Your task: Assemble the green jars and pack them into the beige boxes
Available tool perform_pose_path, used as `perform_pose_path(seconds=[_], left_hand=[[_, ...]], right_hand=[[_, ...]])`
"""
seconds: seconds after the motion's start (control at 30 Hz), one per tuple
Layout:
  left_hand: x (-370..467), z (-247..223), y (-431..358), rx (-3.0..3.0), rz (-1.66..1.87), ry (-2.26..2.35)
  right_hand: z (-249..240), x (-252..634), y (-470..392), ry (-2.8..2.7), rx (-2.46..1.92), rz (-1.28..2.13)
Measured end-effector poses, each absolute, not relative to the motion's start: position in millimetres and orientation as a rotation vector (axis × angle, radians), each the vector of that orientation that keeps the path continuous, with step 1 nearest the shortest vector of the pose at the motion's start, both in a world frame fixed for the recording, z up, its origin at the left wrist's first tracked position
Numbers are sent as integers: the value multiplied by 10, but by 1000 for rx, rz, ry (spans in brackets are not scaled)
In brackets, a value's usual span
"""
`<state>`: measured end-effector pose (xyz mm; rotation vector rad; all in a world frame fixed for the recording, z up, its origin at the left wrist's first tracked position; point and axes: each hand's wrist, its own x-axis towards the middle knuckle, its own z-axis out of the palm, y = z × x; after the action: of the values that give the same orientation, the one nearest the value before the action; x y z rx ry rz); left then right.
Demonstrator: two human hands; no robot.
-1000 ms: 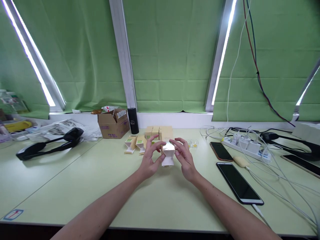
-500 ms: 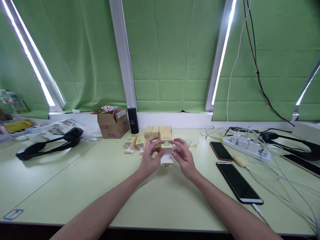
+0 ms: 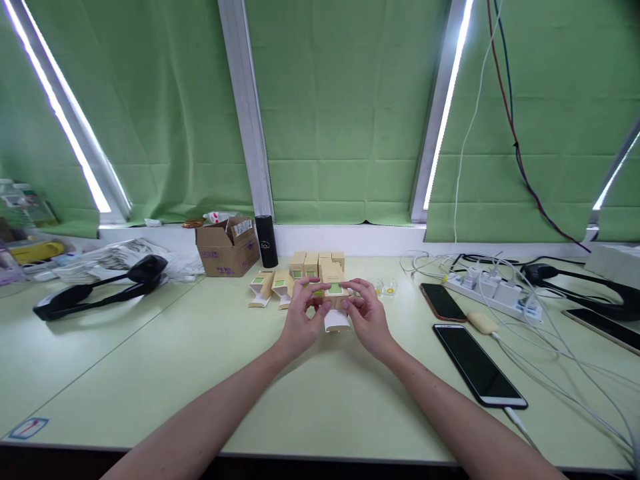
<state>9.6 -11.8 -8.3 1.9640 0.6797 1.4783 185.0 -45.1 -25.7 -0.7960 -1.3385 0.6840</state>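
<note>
Both hands closed on one small carton over the pale green surface (image 3: 150, 360).

The surface carried, well to the right of the hands, a black phone (image 3: 477, 365) on a charging cable, and well to the left a brown cardboard box (image 3: 226, 248). Just beyond the hands stood a row of small tan cartons (image 3: 316, 262), upright and touching, apparently grouped for easy reach. Left hand (image 3: 300, 320) and right hand (image 3: 367, 319) faced each other, fingers curled in, pinching a small tan carton with a green label (image 3: 334, 293) from both sides, probably to steady it. Its white end flap (image 3: 337, 321) hung open below, toward the person, between the thumbs.
</note>
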Motion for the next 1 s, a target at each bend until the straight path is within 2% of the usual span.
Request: perform_pose_path(seconds=[0.6,1.0], left_hand=[[9,-77,-137,2160,1182,550],[49,-61,-188,1983,1273,600]], right_hand=[[-223,1885,-447,-1267,-817,667],[-223,1859,-496,-1348,-755,695]])
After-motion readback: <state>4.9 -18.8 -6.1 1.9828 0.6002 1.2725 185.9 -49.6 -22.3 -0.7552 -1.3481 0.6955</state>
